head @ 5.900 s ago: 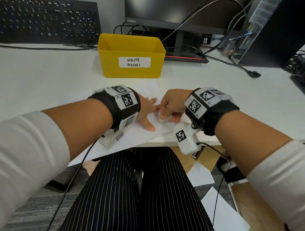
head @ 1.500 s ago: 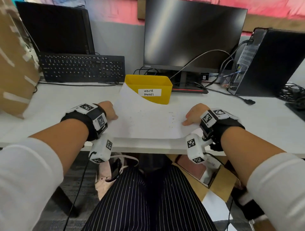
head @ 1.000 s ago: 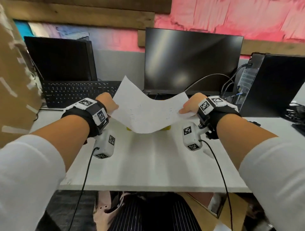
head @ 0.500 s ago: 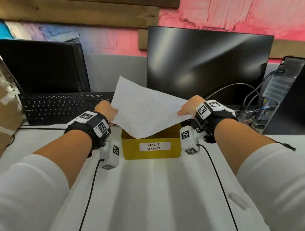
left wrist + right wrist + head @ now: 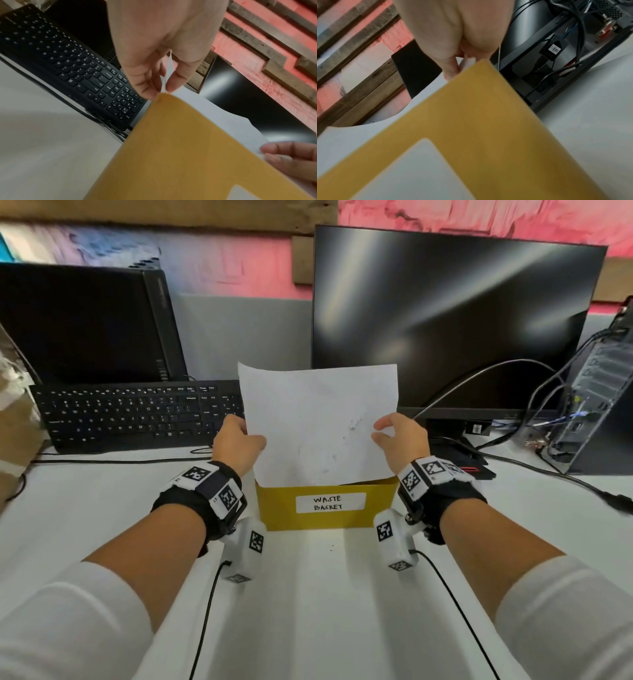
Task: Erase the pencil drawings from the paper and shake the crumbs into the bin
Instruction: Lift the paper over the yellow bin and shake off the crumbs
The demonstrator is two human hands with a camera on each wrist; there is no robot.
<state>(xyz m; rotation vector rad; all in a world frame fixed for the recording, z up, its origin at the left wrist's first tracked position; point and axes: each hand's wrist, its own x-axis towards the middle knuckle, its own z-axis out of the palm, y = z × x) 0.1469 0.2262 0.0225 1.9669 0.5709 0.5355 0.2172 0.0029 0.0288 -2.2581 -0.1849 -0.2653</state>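
Pinched the left edge of the paper between the thumb and the fingers of the left hand, with the fingers pressed together behind the sheet and the thumb on its near face. Pinched the right edge likewise with the right hand, thumb in front, the remaining fingers curled close together behind. Held the sheet nearly upright directly above the bin, bottom edge dipping just inside the rim behind the near wall. Bore only faint grey smudges towards the right side of the sheet.

Stood on the white desk, yellow, with a white label on the near wall reading "WASTE BASKET". Kept both wrists just beside the bin, one at each end, each wrapped in a black band with a white camera block hanging underneath. Left a few dark specks on the desk just in front of the bin.

Behind the bin to the left, lay a black keyboard under a dark screen. Behind the bin to the right, stood a large dark monitor. Farther right of the bin, stood a black computer tower with cables trailing across the desk.
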